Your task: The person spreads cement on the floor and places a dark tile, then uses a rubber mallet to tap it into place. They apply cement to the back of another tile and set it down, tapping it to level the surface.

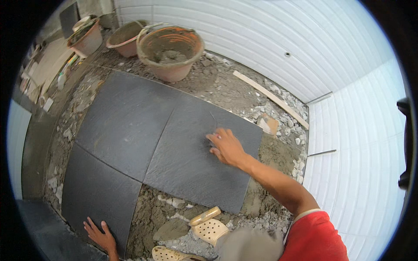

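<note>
Three large dark grey floor tiles lie edge to edge: a far-left tile (pixel 126 113), a right tile (pixel 191 165) and a near-left tile (pixel 98 191). My left hand (pixel 101 237) rests on the near-left tile, fingers spread. Above the right tile is my right hand (pixel 227 148), its fingers curled together. Whatever they pinch, if anything, is too small or dark to make out. A thin curved line (pixel 213 117) shows on the tile just beyond those fingers. Close to my feet, a trowel (pixel 172 229) with a wooden handle lies on the mortar.
Three mortar-stained buckets stand beyond the tiles, the nearest bucket (pixel 170 52) holding grey mortar. A wooden strip (pixel 272 99) lies along the white ribbed wall (pixel 270 39). Broken stone and mortar border the tiles. My cream clogs (pixel 210 231) are at the near edge.
</note>
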Demonstrator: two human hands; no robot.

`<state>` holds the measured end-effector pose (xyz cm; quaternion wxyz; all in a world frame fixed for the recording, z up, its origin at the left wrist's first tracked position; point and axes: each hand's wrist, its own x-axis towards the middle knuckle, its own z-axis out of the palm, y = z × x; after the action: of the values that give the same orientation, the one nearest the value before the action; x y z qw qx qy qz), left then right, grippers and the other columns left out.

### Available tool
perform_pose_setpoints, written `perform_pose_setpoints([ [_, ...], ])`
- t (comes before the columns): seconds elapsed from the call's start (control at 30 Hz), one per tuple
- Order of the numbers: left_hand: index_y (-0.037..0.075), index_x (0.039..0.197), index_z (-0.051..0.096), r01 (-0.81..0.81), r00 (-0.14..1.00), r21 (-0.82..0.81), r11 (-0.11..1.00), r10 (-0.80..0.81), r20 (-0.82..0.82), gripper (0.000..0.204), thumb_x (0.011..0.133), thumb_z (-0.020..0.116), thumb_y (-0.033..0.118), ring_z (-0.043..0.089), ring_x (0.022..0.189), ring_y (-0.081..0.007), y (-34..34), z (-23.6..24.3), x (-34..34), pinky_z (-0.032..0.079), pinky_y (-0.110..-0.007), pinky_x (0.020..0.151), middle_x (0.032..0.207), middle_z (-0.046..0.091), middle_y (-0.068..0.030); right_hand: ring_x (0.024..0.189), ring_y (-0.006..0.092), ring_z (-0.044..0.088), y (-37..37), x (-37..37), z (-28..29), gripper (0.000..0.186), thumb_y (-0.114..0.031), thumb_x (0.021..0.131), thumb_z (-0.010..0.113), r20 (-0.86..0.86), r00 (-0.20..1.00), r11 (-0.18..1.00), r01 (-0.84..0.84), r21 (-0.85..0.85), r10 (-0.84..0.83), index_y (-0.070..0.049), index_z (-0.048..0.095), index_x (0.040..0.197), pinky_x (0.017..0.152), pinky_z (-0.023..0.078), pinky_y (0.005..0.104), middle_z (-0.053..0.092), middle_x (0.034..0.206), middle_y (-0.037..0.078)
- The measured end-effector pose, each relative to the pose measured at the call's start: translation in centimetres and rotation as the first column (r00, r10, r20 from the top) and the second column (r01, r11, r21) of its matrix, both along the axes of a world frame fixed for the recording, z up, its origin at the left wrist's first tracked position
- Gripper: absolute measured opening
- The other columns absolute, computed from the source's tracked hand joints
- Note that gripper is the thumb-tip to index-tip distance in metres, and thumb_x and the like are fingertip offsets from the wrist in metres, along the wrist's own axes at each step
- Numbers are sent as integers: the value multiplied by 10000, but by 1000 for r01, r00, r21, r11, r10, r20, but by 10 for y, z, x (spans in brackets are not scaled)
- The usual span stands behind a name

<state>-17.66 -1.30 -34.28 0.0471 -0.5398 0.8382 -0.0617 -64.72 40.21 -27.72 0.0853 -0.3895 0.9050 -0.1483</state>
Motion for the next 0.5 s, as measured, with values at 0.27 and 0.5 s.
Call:
perform_pose_setpoints([
  [0.27,23,1529,439,131,991,255,958,-136,3,775,1014,494,600,181,1535,-463,-17,69,-2,213,-631,1201,1671,190,-252,1170,366,553,50,21,4,614,-281,882,769,29,998,998,48,41,-49,-103,556,1430,985,498,452,554,1363,174],
  [0.5,-47,1431,534,146,989,389,909,-135,-56,751,984,591,553,244,1517,-458,-4,171,-20,308,-566,1180,1652,244,-260,1107,413,593,133,-115,-27,428,-357,930,696,-224,879,907,401,-129,-420,-90,661,1262,968,466,495,674,1179,195],
])
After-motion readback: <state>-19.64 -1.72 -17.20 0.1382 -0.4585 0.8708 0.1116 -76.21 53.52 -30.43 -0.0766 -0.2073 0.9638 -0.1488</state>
